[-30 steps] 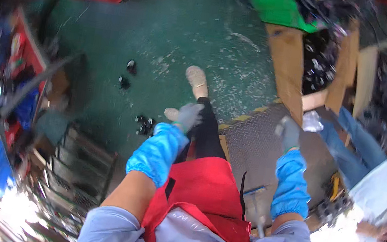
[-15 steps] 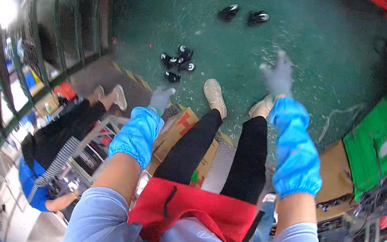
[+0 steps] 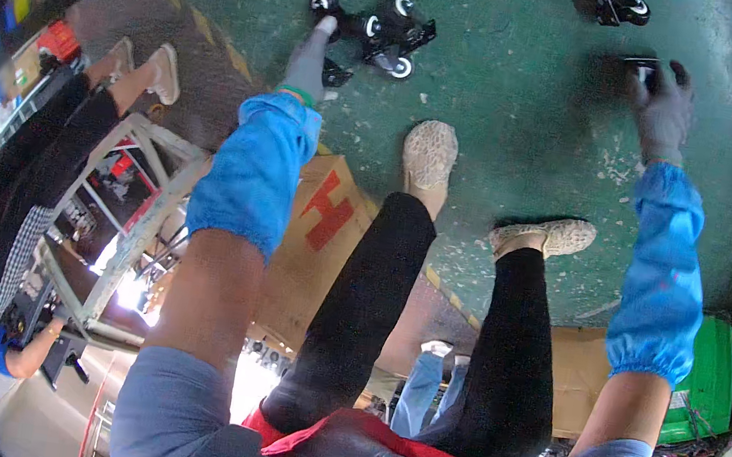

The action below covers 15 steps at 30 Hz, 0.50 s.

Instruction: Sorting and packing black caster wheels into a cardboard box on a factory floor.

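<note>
Several black casters (image 3: pixel 404 40) with white-centred wheels lie bunched on the green floor. My left hand (image 3: pixel 308 62), in a grey glove, reaches down to the left one of them. One fingertip touches or overlaps that caster, and the other fingers are hidden. Another black piece (image 3: pixel 337 75) lies beside my left wrist. Farther right, my right hand (image 3: pixel 663 107), also gloved, is closed round a dark caster (image 3: pixel 640 61) at floor level. The hand covers most of it. Beyond it lies another black caster (image 3: pixel 613 2).
A cardboard box (image 3: pixel 315 221) stands left of my legs, next to a metal frame (image 3: pixel 130 222). A person (image 3: pixel 25 168) is at the far left. Behind my right arm are another carton (image 3: pixel 571 373) and a green crate (image 3: pixel 704 383). My shoes (image 3: pixel 430 155) stand on the floor.
I have bent lower, and the floor looks nearer. My left hand has come to the bunched casters. My right hand has reached a caster on the right and closed on it.
</note>
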Each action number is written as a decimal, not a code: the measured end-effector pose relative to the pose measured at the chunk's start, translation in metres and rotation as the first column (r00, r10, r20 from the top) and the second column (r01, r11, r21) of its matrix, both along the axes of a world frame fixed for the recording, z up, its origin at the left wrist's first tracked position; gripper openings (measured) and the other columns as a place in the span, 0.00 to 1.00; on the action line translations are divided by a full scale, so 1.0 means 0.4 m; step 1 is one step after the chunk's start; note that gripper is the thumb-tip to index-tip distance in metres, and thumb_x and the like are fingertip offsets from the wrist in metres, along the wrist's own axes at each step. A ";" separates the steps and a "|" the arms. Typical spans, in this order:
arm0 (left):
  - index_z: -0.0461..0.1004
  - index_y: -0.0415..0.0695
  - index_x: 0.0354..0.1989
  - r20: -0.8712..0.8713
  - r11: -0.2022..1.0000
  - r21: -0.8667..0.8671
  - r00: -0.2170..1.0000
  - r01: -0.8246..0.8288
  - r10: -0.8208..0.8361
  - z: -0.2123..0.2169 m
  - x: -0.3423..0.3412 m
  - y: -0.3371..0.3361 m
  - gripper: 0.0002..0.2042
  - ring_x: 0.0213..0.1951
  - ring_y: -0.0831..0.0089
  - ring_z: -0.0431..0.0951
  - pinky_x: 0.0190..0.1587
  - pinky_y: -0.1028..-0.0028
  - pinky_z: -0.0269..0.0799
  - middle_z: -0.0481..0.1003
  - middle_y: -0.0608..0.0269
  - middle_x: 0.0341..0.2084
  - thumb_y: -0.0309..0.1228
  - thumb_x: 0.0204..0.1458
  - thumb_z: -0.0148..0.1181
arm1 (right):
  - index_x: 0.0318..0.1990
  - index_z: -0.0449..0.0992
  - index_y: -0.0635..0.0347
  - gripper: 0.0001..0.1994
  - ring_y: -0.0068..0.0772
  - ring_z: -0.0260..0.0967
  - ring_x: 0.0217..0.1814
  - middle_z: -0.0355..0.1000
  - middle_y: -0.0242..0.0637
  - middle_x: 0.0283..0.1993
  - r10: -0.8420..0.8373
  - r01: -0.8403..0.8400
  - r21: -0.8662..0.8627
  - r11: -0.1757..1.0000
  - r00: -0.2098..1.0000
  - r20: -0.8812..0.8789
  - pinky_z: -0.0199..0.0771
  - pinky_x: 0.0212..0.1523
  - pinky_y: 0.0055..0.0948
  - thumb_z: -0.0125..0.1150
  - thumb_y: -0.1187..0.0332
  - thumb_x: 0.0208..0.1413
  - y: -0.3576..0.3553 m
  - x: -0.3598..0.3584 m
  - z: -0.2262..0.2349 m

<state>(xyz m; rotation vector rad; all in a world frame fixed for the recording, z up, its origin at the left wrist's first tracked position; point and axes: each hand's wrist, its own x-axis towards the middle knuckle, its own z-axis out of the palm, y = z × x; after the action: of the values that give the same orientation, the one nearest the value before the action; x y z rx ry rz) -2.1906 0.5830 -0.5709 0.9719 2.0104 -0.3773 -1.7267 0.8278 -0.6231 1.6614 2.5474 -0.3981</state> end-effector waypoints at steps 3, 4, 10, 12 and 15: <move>0.51 0.59 0.72 0.407 0.627 0.048 0.588 -0.778 0.699 -0.012 0.003 0.033 0.51 0.61 0.44 0.64 0.48 0.42 0.76 0.54 0.47 0.67 0.57 0.39 0.72 | 0.46 0.81 0.47 0.17 0.54 0.71 0.53 0.72 0.48 0.50 0.317 -0.267 0.329 0.906 0.942 -0.107 0.73 0.54 0.45 0.70 0.59 0.47 0.041 -0.082 0.099; 0.51 0.59 0.72 0.409 0.624 0.045 0.584 -0.780 0.701 -0.052 -0.001 0.028 0.51 0.61 0.44 0.64 0.48 0.42 0.76 0.54 0.47 0.67 0.57 0.39 0.72 | 0.46 0.81 0.47 0.17 0.54 0.71 0.53 0.72 0.48 0.50 0.320 -0.272 0.328 0.905 0.942 -0.103 0.73 0.54 0.45 0.70 0.59 0.47 0.067 -0.095 0.088; 0.67 0.46 0.58 0.233 0.664 0.088 0.663 -0.743 0.711 -0.173 -0.037 0.073 0.33 0.58 0.52 0.69 0.43 0.46 0.78 0.68 0.51 0.57 0.42 0.43 0.71 | 0.36 0.85 0.48 0.19 0.59 0.39 0.77 0.46 0.45 0.76 0.477 -0.306 -0.592 0.746 0.865 0.154 0.53 0.68 0.60 0.69 0.50 0.35 0.203 -0.260 0.148; 0.68 0.46 0.55 0.206 0.712 0.118 0.719 -0.692 0.664 -0.181 -0.072 0.041 0.30 0.56 0.54 0.70 0.43 0.48 0.78 0.69 0.53 0.55 0.40 0.43 0.70 | 0.40 0.83 0.46 0.18 0.60 0.46 0.73 0.49 0.45 0.74 0.531 -0.456 -0.416 0.787 0.843 0.080 0.59 0.66 0.53 0.70 0.55 0.38 0.188 -0.225 0.076; 0.69 0.46 0.53 0.200 0.624 0.059 0.621 -0.779 0.757 -0.116 0.053 0.113 0.26 0.53 0.57 0.73 0.43 0.52 0.78 0.71 0.55 0.52 0.37 0.44 0.68 | 0.44 0.82 0.43 0.19 0.61 0.54 0.69 0.53 0.45 0.72 0.496 -0.440 -0.307 0.844 0.858 0.134 0.67 0.64 0.47 0.70 0.60 0.39 0.158 -0.205 0.093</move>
<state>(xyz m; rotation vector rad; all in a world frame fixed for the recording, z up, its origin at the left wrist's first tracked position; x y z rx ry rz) -2.1696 0.6281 -0.6174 0.1131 2.1094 0.3241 -1.8088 0.8908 -0.5857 0.8866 2.4911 -0.4665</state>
